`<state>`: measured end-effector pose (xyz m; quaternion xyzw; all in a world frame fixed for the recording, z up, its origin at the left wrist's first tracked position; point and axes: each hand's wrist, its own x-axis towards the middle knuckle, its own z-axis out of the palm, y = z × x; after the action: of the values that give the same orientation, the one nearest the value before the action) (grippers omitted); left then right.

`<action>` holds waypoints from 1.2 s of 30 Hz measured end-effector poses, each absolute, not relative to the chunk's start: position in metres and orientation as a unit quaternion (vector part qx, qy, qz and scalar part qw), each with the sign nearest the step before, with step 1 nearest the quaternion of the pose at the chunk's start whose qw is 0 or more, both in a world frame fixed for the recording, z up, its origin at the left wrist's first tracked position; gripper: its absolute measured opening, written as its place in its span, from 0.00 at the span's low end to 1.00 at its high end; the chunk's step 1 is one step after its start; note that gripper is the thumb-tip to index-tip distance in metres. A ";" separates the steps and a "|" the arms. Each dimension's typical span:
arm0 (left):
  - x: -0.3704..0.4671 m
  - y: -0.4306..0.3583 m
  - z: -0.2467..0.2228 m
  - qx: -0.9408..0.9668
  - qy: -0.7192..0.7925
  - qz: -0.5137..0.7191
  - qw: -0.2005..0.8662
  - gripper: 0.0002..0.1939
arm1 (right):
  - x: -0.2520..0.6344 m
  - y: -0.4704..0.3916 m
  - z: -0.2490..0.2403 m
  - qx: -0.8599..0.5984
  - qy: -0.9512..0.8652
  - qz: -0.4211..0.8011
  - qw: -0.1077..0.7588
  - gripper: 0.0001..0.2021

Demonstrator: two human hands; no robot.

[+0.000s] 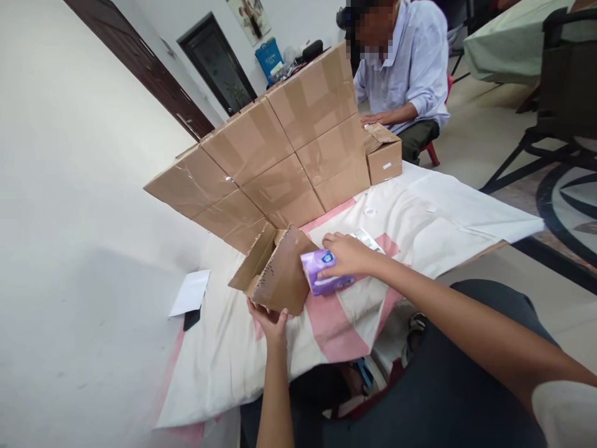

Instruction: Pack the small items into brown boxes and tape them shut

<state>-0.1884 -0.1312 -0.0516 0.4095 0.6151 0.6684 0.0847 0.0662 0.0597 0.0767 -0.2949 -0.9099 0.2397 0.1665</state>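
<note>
My left hand grips the near edge of a small open box, tipping its mouth toward my right hand, which is closed around a purple pack right at the opening. The box's inside is hidden, and my fingers cover most of the pack's label.

Bright, even daylight; warped edges
</note>
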 end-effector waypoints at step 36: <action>-0.179 -0.133 -0.039 0.378 0.617 0.678 0.131 0.61 | 0.065 -0.008 0.047 -0.102 -0.987 0.102 0.077 0.48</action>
<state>-0.1791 -0.1325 -0.0390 0.3783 0.6167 0.6778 0.1307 0.0652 -0.0083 0.0466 -0.1019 -0.9866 0.1021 0.0769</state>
